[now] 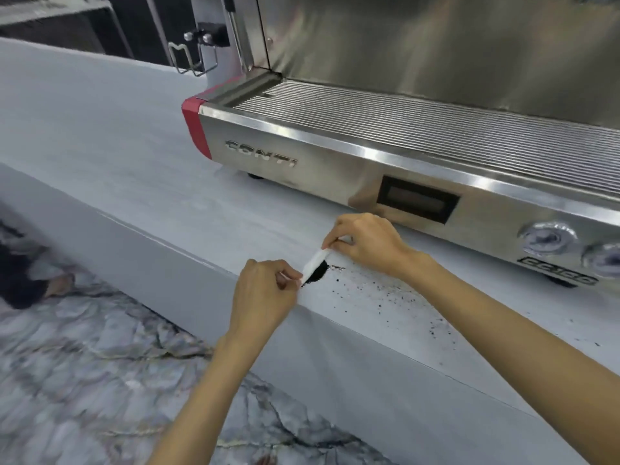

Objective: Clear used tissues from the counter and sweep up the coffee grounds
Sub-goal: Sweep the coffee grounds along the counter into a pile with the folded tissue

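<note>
I see the left hand [265, 293] and right hand [365, 243] pinching a white tissue [315, 261] against heaped coffee grounds [317, 273] on the counter [134, 169]

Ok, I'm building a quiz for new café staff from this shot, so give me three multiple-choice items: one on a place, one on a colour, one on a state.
1. Where is the dark heap of coffee grounds?
A) on the drip grate
B) on the counter, near its front edge
C) on the floor

2. What colour is the corner trim of the espresso machine?
A) red
B) green
C) yellow

3. How is the tissue held?
A) pinched at both ends
B) lying loose
C) crumpled into a ball

Answers:
1 B: the heap lies on the counter by the edge.
2 A: the corner is plainly red.
3 A: the left hand and right hand each pinch an end.
</note>
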